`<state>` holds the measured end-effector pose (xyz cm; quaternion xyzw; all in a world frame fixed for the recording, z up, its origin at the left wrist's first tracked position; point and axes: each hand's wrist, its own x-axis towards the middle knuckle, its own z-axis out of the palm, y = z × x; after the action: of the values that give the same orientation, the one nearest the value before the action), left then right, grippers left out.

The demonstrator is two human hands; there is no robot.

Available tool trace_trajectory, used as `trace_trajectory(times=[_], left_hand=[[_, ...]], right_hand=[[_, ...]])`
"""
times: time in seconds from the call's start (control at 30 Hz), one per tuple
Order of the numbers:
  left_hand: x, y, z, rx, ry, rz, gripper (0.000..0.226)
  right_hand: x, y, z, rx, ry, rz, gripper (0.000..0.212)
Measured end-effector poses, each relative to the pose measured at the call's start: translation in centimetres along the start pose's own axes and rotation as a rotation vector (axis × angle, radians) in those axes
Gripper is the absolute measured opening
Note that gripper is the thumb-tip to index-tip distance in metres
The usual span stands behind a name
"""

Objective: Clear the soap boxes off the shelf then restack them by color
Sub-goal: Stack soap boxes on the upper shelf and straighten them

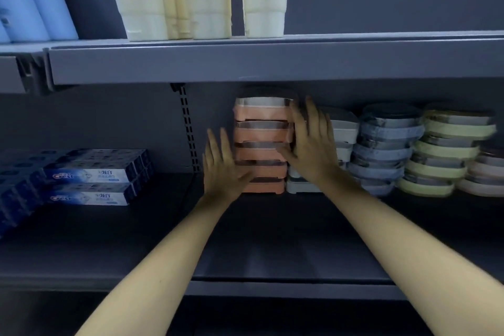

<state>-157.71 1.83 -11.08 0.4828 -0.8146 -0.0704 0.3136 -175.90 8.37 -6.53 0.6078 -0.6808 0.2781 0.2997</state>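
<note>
Reaching in over the shelf (245, 240), the left hand (222, 169) and right hand (309, 144), both flat with fingers spread and gripping nothing, flank the upright orange soap-box stack (261, 144), right palm seemingly touching its side, with grey (345, 128), blue (387, 144) and green stacks (447, 150) beyond the right hand.

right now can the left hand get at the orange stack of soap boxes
Probably yes: the left hand, fingers spread, is already at the left side of the orange stack, with bare shelf beside it and nothing between them.
</note>
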Motion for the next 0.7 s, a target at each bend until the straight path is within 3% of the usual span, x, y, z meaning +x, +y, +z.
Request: trace_trajectory(times=[0.1, 0.33, 0.5, 0.6, 0.7], left_hand=[[-1.2, -0.9, 2.1, -0.170, -0.073, -0.083, 0.118], [-1.9, -1.7, 4.3, -0.028, -0.132, -0.167, 0.094], [-1.2, -2.1, 4.4, -0.023, -0.124, -0.164, 0.078], [-0.1, -2.8, 4.6, -0.086, -0.116, -0.140, 0.072], [0.7, -3.2, 5.0, -0.109, -0.132, -0.130, 0.061]], right_hand=[[-3.5, -1.0, 1.0, 0.072, 0.073, 0.023, 0.077], [-8.5, -1.9, 5.3, -0.120, -0.150, 0.025, 0.072], [-8.8, -2.4, 6.0, -0.150, -0.137, 0.148, 0.056], [-8.2, -2.4, 6.4, -0.103, -0.139, 0.158, 0.042], [-7.7, -2.1, 6.9, -0.128, -0.116, 0.139, 0.041]])
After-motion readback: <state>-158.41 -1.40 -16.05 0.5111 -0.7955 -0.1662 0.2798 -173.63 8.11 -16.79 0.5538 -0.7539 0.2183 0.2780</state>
